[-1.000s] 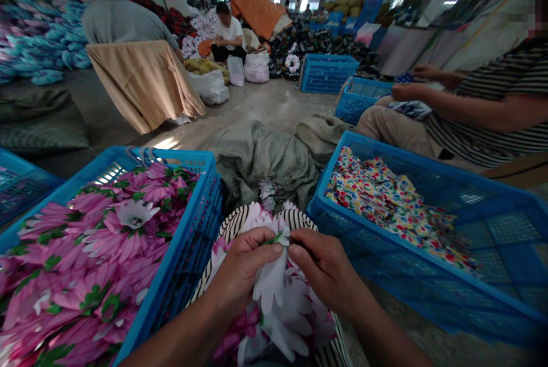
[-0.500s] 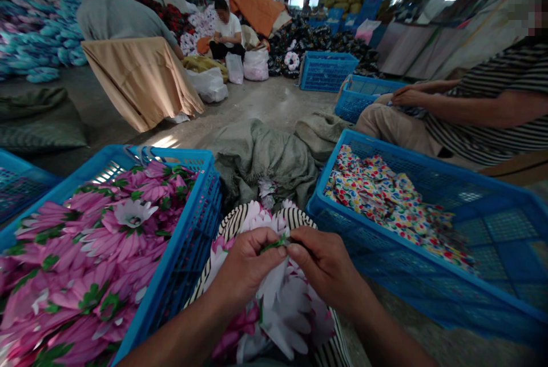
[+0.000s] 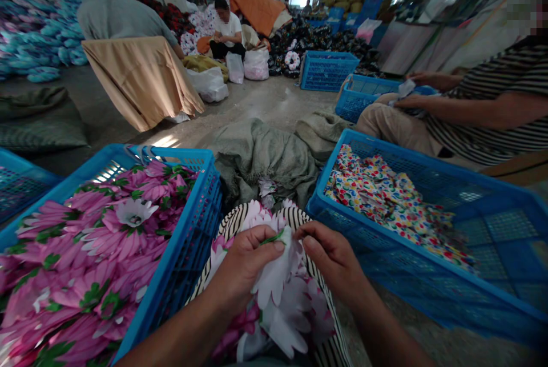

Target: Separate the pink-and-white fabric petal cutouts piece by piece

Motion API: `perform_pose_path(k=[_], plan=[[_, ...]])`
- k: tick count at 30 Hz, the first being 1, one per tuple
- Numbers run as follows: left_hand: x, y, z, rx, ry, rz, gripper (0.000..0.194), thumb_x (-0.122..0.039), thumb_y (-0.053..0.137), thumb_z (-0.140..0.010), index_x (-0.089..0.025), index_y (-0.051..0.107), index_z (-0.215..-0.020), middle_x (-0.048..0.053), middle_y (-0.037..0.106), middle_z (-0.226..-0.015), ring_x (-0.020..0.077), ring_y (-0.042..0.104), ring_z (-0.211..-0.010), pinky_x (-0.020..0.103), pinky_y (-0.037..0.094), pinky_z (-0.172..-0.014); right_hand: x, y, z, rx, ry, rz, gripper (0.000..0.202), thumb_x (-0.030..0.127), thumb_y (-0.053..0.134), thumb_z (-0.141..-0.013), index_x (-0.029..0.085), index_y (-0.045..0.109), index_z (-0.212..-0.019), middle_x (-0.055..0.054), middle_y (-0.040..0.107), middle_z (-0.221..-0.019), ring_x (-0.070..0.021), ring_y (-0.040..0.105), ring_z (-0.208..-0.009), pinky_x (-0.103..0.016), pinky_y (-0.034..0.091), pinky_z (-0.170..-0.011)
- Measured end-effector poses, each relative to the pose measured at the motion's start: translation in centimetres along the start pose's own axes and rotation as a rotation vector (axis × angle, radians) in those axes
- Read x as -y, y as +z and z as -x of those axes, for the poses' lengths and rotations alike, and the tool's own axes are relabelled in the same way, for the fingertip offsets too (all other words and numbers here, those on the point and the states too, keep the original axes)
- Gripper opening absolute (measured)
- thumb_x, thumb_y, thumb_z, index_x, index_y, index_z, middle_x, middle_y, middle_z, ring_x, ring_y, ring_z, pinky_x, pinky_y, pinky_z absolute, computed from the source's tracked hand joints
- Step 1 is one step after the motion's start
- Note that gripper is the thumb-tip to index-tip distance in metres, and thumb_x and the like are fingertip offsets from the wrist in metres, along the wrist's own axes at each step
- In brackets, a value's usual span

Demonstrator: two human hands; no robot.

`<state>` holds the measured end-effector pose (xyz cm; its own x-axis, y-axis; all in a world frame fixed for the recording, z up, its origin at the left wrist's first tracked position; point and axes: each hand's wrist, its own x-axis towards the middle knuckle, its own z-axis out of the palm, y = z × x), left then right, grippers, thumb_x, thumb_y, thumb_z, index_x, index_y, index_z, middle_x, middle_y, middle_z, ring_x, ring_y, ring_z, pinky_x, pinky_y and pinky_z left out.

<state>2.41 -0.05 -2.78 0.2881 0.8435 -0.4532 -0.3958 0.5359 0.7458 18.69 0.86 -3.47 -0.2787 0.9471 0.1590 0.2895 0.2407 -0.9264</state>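
Observation:
My left hand point(image 3: 245, 261) pinches a white cloth flower point(image 3: 273, 278) by its green base between thumb and fingers, above my lap. Just to the right is my right hand point(image 3: 331, 258), its thumb and fingertips drawn together near the flower's base. Whether something thin lies in that pinch is too small to see. More white and pink flower pieces point(image 3: 289, 321) rest on the black-and-white striped cloth point(image 3: 338, 338) over my lap, below both hands.
At left, a blue crate point(image 3: 201, 157) holds pink flowers with green bases. A blue crate point(image 3: 483, 176) at right holds colourful dotted fabric. Grey-green sacks point(image 3: 274, 153) lie ahead. A person in a striped shirt point(image 3: 509, 99) sits at right; others sit farther off.
My right hand has come away from the flower's base, slightly to the right. The flower now shows more openly in my left hand. The person at right has raised a pale cloth piece.

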Motion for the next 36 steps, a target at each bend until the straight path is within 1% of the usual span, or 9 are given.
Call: perform_pose_path(k=[5,11,15,23,25,27,30,32,36], plan=[[-0.1,0.3,0.0,0.021,-0.031,0.048,0.016,-0.021,0.068,-0.061,-0.013,0.056,-0.068,-0.001,0.058,-0.055,0.0095,0.053,-0.048,0.02,0.035,-0.049,-0.7,0.3,0.0,-0.116,0.012,-0.171,0.026,0.036,0.049,-0.078,0.02,0.05,-0.1,0.001,0.05,-0.07,-0.0121,0.045,-0.058,-0.022,0.035,-0.049],[-0.2,0.4,0.0,0.038,-0.044,0.082,0.013,-0.02,0.066,-0.062,-0.013,0.055,-0.066,-0.002,0.056,-0.051,0.0081,0.048,-0.042,0.019,0.031,-0.043,-0.1,0.2,0.1,-0.033,-0.171,0.097,0.015,0.029,0.043,-0.082,0.019,0.054,-0.084,-0.001,0.05,-0.07,-0.0131,0.045,-0.059,-0.025,0.034,-0.054],[-0.1,0.3,0.0,0.039,-0.036,0.076,0.015,-0.022,0.066,-0.062,-0.014,0.054,-0.064,-0.002,0.055,-0.052,0.0082,0.047,-0.042,0.02,0.032,-0.044,0.3,-0.1,0.0,-0.019,-0.179,0.19,0.013,0.028,0.047,-0.08,0.018,0.053,-0.085,-0.001,0.049,-0.069,-0.0126,0.045,-0.057,-0.025,0.032,-0.051],[-0.3,0.3,0.1,0.064,0.137,-0.321,0.023,-0.033,0.064,-0.066,-0.014,0.052,-0.058,-0.004,0.043,-0.052,0.0069,0.036,-0.048,0.019,0.026,-0.047,0.8,0.6,-0.4,0.004,-0.175,0.1,0.007,0.016,0.05,-0.078,0.019,0.051,-0.071,0.002,0.046,-0.064,-0.0108,0.043,-0.057,-0.022,0.033,-0.052],[-0.5,0.2,0.2,0.051,0.178,-0.415,0.025,-0.032,0.062,-0.067,-0.015,0.05,-0.055,-0.005,0.04,-0.052,0.0073,0.034,-0.049,0.02,0.026,-0.047,0.9,0.3,-0.4,-0.09,-0.205,0.037,0.011,0.015,0.048,-0.078,0.019,0.049,-0.068,0.003,0.043,-0.061,-0.0106,0.041,-0.056,-0.023,0.032,-0.051],[-0.5,0.1,0.2,0.033,0.192,-0.456,0.025,-0.032,0.061,-0.068,-0.015,0.049,-0.054,-0.005,0.041,-0.052,0.0077,0.035,-0.05,0.02,0.026,-0.048,0.9,-0.4,-0.3,-0.27,-0.205,-0.068,0.013,0.018,0.047,-0.08,0.019,0.047,-0.067,0.003,0.04,-0.061,-0.0111,0.039,-0.055,-0.024,0.031,-0.051],[-0.3,-0.2,0.0,0.009,0.138,-0.42,0.023,-0.032,0.061,-0.069,-0.016,0.05,-0.057,-0.005,0.044,-0.05,0.0071,0.036,-0.046,0.02,0.026,-0.047,0.4,-1.5,-0.5,-0.494,-0.141,-0.186,0.015,0.023,0.044,-0.082,0.02,0.044,-0.068,0.003,0.037,-0.06,-0.0109,0.036,-0.053,-0.024,0.03,-0.049],[0.0,-0.4,-0.2,0.005,0.088,-0.356,0.021,-0.032,0.062,-0.068,-0.015,0.051,-0.06,-0.005,0.046,-0.05,0.0065,0.037,-0.044,0.019,0.025,-0.045,-0.1,-1.9,-0.6,-0.439,-0.061,-0.138,0.012,0.024,0.046,-0.081,0.02,0.045,-0.07,0.003,0.038,-0.061,-0.0103,0.035,-0.053,-0.023,0.03,-0.048],[0.2,-0.4,-0.4,0.002,0.014,-0.184,0.021,-0.031,0.065,-0.065,-0.014,0.054,-0.064,-0.003,0.052,-0.052,0.0072,0.043,-0.044,0.019,0.027,-0.044,-1.2,-1.7,-0.6,-0.192,0.041,-0.04,0.008,0.026,0.051,-0.076,0.018,0.049,-0.075,0.003,0.042,-0.062,-0.0106,0.039,-0.055,-0.022,0.033,-0.049]])
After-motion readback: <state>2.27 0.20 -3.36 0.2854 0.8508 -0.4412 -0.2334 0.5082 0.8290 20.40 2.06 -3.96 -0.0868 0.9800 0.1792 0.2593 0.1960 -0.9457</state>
